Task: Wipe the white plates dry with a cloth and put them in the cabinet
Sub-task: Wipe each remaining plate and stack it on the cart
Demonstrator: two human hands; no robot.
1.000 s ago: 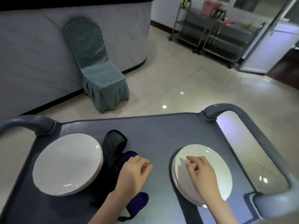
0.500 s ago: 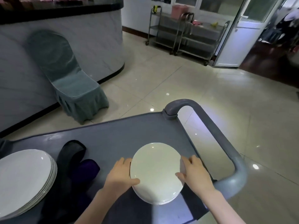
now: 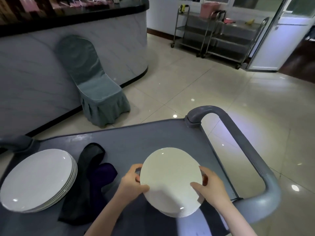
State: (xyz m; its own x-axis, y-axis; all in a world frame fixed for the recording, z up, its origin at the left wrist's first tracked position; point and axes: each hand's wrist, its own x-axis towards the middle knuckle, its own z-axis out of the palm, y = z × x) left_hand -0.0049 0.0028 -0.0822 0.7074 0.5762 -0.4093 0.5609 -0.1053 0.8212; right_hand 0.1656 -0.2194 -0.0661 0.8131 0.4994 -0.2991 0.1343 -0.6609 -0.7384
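**Head view: both hands on a pile of white plates, and how this could go wrong**

So the left hand point(image 3: 132, 182) has the left rim of the held plates point(image 3: 170, 179), thumb on top and fingers curled round the edge. The right hand point(image 3: 210, 189) grips the opposite rim the same way, thumb lying on the top face. It's several plates, not one: you can see extra rims at the edge nearest the body. They look tipped and maybe just off the cart point(image 3: 144, 138), but I can't say for sure they've cleared it.

The cloth point(image 3: 95, 176), dark with a purple bit, lies loose just left of the left hand, and neither hand is touching it. Further left past it sits the bigger stack point(image 3: 36, 178). No cabinet anywhere in shot.

What I'd worry about: if these aren't dried yet, wet glaze plus bare fingers is a slippery grip, and only the thumbs pin the top plate. Tip the pile further and the upper plates could slide off the lower ones. The cart handle point(image 3: 248, 150) loops round just beyond the right hand, so swinging out that way could clip a rim. And past that it's hard shiny floor tiles point(image 3: 187, 79), so any drop is a smash. I'd level them before carrying them anywhere.
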